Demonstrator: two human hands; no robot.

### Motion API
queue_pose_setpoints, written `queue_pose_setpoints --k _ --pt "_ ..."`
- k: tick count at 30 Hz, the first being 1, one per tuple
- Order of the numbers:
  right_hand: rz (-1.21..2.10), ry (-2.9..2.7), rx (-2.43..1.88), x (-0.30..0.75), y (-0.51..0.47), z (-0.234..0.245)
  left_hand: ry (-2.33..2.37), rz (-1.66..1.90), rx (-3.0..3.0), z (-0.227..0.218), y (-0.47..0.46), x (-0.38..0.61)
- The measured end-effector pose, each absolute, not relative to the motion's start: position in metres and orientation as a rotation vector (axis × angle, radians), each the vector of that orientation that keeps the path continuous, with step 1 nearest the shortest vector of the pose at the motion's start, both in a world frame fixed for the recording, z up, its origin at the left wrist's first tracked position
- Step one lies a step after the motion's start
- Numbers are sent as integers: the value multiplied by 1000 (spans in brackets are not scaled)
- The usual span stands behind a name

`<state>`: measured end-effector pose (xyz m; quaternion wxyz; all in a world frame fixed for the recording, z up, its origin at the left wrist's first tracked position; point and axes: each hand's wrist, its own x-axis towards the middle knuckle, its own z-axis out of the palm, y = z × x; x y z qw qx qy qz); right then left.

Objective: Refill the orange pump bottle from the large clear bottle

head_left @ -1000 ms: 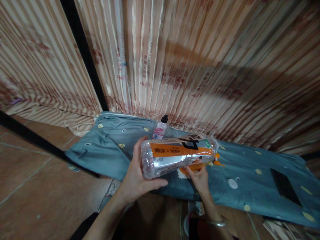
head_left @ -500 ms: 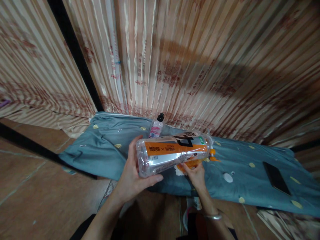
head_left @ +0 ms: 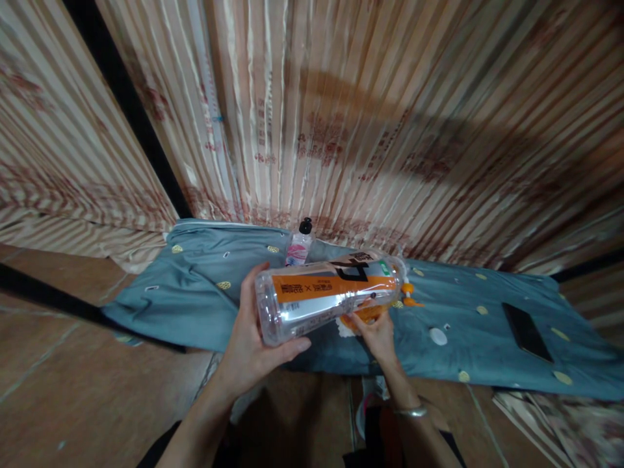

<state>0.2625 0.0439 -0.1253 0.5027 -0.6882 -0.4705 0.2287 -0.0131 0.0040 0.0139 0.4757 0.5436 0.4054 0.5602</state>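
My left hand [head_left: 253,351] is wrapped round the base of a large clear plastic drink bottle [head_left: 336,292] with an orange and silver label. The bottle lies tilted in the air, its neck end towards the right. Under it, my right hand [head_left: 377,337] is closed on an orange thing [head_left: 365,314] that the bottle partly hides; I cannot make out its kind. A white piece with a scalloped edge [head_left: 347,327] shows beside those fingers. An orange nozzle-like part [head_left: 411,296] sticks out near the bottle's neck; whether it joins the orange thing is hidden.
A small clear bottle with a black cap [head_left: 299,244] stands behind the large one. On the blue-green cloth [head_left: 195,286] lie a dark phone-like slab [head_left: 526,331] and a white round thing [head_left: 438,336]. A striped curtain [head_left: 331,117] hangs behind, with a black pole [head_left: 131,110] at left.
The whole view has shifted slightly, so things appear a little further left. Both hands keep their holds, and the large bottle's tilt looks nearly the same.
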Motion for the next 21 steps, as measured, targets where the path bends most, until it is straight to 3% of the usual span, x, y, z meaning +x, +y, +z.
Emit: queue_pose_setpoints --k 21 --pt "549 -1125 -1651 263 45 -124 967 1390 1311 16 1 -12"
